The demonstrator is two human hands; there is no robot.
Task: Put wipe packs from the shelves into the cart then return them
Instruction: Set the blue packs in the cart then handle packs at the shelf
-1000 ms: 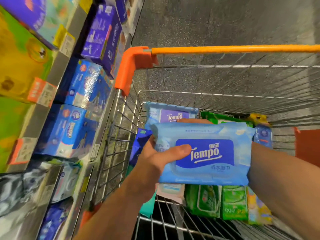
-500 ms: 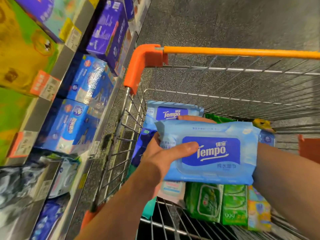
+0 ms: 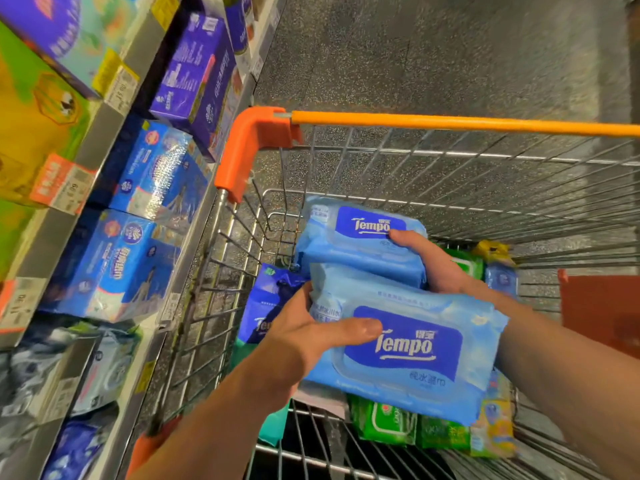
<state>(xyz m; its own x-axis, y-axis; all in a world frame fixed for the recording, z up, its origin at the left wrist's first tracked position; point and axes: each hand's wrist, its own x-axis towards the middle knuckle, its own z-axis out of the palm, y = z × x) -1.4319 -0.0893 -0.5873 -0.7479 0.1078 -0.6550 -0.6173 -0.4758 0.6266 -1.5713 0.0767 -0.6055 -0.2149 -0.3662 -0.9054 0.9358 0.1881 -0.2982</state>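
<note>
Dark speckled floor (image 3: 433, 46); grey shelving (image 3: 114, 133) left, its lower goods perhaps blurred.

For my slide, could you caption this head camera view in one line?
Over a wire cart, the left hand and right hand each hold a blue Tempo wipe pack.

A shop aisle: price-tagged shelves (image 3: 65, 216) of boxed tissues beside a wire cart (image 3: 450, 161) on speckled floor (image 3: 433, 53).

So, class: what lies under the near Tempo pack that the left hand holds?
Under the near Tempo pack, green packs and a yellow-blue pack show on the cart floor. A pale pack edge peeks out beside them. Whatever lies directly beneath is covered.
</note>
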